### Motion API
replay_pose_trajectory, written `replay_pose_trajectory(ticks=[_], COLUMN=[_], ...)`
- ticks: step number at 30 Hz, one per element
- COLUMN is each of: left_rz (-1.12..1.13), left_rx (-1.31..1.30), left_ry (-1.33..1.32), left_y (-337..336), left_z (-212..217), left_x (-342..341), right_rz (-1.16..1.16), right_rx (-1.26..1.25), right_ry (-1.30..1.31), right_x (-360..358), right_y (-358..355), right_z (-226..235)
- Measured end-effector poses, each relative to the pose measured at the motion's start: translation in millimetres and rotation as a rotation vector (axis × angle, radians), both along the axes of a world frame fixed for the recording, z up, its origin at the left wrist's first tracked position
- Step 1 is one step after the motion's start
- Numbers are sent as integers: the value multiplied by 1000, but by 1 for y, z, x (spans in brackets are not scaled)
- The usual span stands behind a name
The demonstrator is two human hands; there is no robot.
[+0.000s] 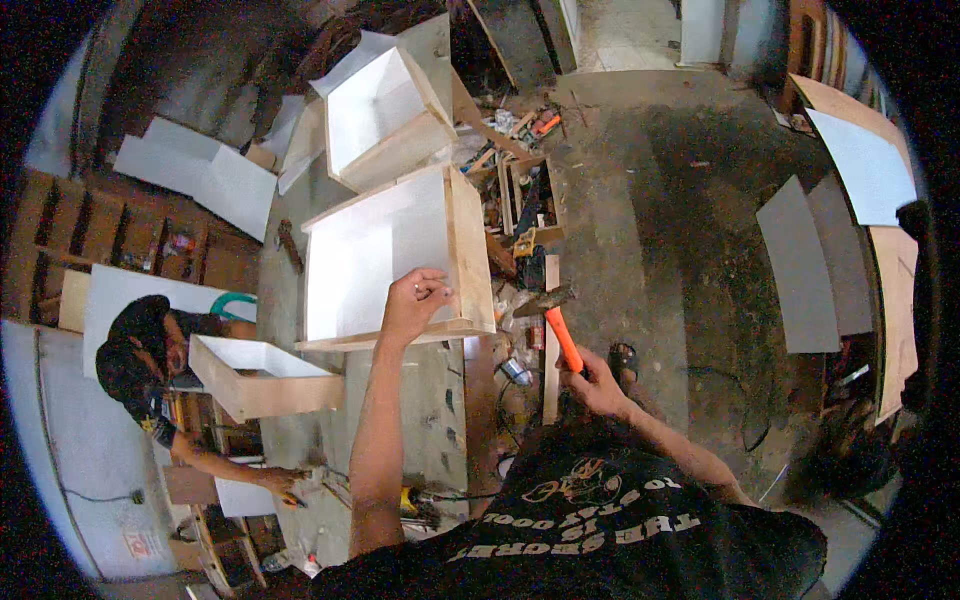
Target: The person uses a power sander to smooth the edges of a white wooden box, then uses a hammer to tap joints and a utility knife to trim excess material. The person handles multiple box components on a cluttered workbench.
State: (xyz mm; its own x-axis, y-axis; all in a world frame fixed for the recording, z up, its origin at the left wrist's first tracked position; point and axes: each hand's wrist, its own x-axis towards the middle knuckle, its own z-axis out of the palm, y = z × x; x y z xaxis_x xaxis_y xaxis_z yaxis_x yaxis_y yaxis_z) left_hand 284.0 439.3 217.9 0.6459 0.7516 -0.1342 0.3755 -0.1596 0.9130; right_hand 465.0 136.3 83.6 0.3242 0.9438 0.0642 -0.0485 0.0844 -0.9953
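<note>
My left hand (413, 303) rests on the near edge of a white-lined wooden box (385, 255) that lies open side up on the workbench, fingers bent over its plywood rim. My right hand (592, 378) grips the orange handle of a hammer (556, 318). The hammer's metal head points up and left, just right of the box's corner, apart from the wood.
A second white-lined box (380, 115) stands further back on the bench (430, 390). A shallow wooden tray (262, 375) sits at the left. Another person (150, 360) crouches at the left, one hand on the floor. A tool crate (525, 205) and scraps lie right of the boxes; panels (800, 260) lean at the right.
</note>
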Motion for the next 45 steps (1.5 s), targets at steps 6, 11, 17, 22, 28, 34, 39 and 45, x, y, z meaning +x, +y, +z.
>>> replay_pose_trajectory(ticks=[6, 11, 17, 22, 28, 34, 39, 45], left_rz=[-278, -501, -636, -687, -722, -622, -642, -661], left_rx=[125, 368, 330, 302, 355, 227, 229, 178], left_ry=[297, 425, 494, 589, 568, 475, 495, 478], left_y=[8, 11, 10, 13, 14, 11, 13, 18], left_z=[28, 40, 37, 37, 31, 30, 31, 28], left_x=[26, 39, 49, 51, 48, 43, 44, 45], right_rz=[-46, 43, -170, -43, -24, -58, 64, -15], right_rx=[-183, -281, -244, -263, -316, -309, -391, -257], right_ry=[123, 144, 15, 356, 481, 220, 274, 305], right_x=[-15, -9, -26, -34, -56, -86, -80, -71], right_y=[0, 6, 14, 4, 25, 59, 61, 53], right_z=[17, 18, 10, 9, -2, -23, -27, -8])
